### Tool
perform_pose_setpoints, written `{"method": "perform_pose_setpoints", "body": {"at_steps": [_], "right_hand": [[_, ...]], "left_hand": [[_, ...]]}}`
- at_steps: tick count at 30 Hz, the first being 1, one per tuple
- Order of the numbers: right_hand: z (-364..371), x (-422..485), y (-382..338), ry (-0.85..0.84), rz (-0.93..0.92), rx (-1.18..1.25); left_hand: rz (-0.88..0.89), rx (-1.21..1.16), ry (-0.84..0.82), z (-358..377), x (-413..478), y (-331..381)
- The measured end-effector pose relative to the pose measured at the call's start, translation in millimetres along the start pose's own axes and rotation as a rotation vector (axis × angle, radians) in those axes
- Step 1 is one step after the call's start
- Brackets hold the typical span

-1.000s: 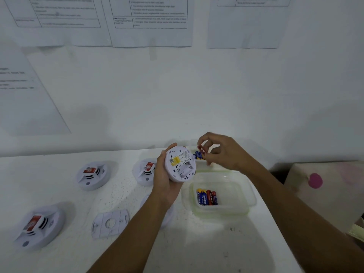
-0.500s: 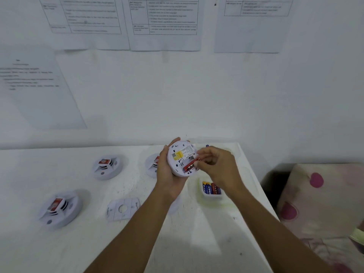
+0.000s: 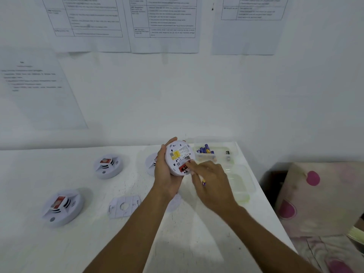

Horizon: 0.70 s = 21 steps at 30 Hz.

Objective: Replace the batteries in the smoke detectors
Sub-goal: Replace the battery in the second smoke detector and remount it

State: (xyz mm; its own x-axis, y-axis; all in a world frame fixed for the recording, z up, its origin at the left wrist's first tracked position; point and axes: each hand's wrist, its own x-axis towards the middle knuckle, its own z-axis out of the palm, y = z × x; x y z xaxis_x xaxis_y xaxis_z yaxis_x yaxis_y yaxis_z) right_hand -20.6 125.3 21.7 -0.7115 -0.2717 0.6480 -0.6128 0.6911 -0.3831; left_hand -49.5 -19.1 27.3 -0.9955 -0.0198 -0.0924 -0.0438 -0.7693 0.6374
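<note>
My left hand [image 3: 164, 174] holds a white round smoke detector [image 3: 178, 157] upright, its back with a yellow label facing me. A red battery [image 3: 183, 168] lies in its open compartment. My right hand [image 3: 211, 184] presses a fingertip against that battery, and a blue-and-yellow battery end [image 3: 203, 182] shows under the fingers. A clear tub [image 3: 216, 152] behind holds several blue batteries [image 3: 204, 149]. Three more detectors rest on the table: one at the front left [image 3: 62, 206], one further back [image 3: 108, 165], one partly hidden behind my left hand [image 3: 150, 163].
A white mounting plate [image 3: 124, 205] lies on the white table [image 3: 59, 249] near my left forearm. A second clear tub [image 3: 240, 184] sits by the table's right edge. A pink-spotted cushion [image 3: 315, 200] lies beyond that edge. Printed sheets [image 3: 165, 24] hang on the wall.
My right hand came from the far tub with a red battery to the detector's back. The battery now sits in the compartment with a fingertip on it. The view shifted.
</note>
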Motion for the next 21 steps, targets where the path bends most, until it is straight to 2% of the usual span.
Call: {"method": "perform_pose_setpoints", "body": {"at_steps": [2, 4, 6, 9, 12, 17, 21], "right_hand": [[-15.0, 20.7, 16.8, -0.066, 0.137, 0.26], [-27.2, 47.7, 45.2, -0.085, 0.247, 0.249], [-33.5, 74.1, 80.2, -0.221, 0.317, -0.008], [-31.9, 96.0, 123.5, -0.559, 0.344, -0.526], [-23.8, 104.1, 140.8, -0.724, 0.317, -0.654], [-13.0, 109.9, 148.6, -0.847, 0.311, -0.656], [-12.3, 115.4, 150.1, -0.735, 0.343, -0.512]], "left_hand": [[-0.002, -0.003, -0.026, -0.8, 2.2, 1.9], [-0.01, -0.015, -0.047, -1.2, 6.5, 3.9], [-0.013, -0.019, -0.053, -1.3, 10.8, 4.5], [-0.032, -0.014, -0.049, -5.1, 18.5, 4.4], [-0.03, -0.002, -0.044, -5.0, 24.3, 7.6], [-0.027, 0.009, -0.025, -6.6, 33.7, 8.2], [-0.038, 0.015, 0.005, -11.9, 38.7, 3.2]]}}
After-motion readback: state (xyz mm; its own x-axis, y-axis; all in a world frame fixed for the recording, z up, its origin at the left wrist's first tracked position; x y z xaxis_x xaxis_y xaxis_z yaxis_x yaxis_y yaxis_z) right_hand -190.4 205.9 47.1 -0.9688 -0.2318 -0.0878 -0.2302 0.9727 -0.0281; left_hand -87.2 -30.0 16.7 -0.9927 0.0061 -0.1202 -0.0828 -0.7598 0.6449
